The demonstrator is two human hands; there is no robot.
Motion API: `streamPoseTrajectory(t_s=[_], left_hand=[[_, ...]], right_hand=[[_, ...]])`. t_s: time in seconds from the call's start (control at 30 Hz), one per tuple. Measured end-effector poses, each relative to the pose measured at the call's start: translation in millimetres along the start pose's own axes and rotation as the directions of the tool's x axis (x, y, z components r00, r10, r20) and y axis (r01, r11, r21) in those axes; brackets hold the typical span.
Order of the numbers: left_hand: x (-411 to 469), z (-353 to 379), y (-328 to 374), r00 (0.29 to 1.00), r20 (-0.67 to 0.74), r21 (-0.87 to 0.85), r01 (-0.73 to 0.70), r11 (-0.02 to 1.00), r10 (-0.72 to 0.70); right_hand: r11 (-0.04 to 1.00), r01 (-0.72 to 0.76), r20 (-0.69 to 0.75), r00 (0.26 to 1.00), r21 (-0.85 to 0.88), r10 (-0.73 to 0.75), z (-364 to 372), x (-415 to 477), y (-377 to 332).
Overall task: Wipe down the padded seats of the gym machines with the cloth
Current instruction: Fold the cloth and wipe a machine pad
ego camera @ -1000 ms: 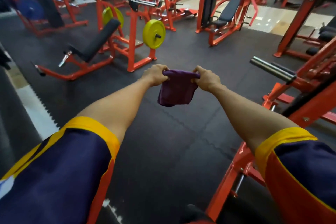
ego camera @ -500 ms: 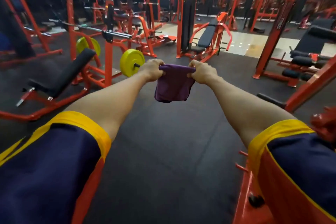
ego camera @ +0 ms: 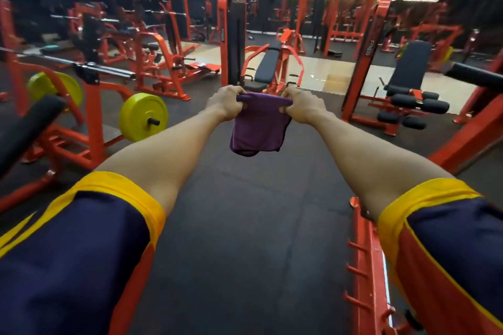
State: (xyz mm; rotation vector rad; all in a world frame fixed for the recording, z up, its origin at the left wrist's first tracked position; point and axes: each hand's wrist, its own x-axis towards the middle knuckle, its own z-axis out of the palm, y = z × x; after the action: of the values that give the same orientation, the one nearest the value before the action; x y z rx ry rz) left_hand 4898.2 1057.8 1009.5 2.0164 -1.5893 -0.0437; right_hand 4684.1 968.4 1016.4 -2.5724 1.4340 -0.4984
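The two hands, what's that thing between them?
A purple cloth hangs between the left hand and the right hand; each grips its top edge. The head view shows this.

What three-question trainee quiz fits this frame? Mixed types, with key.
1. True or false: the purple cloth lies on the black floor.
2. The left hand and right hand: which grips the cloth? A) left only B) right only C) both
3. Fill in: the weight plate nearest the left arm is ____ in colour.
Key: 1 false, it is held in the air; 2 C; 3 yellow.
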Motion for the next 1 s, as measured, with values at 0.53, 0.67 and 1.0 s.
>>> streamPoseTrajectory(t_s=[0.53, 0.67, 1.0], left_hand=[[350, 114, -4, 0.999, 0.033, -0.417, -0.015, 0.909, 0.031], [445, 160, 0, 0.997, 0.079, -0.564, 0.032, 0.825, 0.015], [642, 249, 60, 0.962, 0.174, -0.681, -0.036, 0.731, 0.210]], right_hand=[[0.974, -0.195, -0.069, 0.977, 0.111, 0.203, 7, 299, 111], [0.943, -0.203, -0.109, 0.965, 0.265, 0.238, 8, 380, 159], [0.849, -0.310, -0.170, 0.895, 0.427, 0.412, 1, 544, 281]])
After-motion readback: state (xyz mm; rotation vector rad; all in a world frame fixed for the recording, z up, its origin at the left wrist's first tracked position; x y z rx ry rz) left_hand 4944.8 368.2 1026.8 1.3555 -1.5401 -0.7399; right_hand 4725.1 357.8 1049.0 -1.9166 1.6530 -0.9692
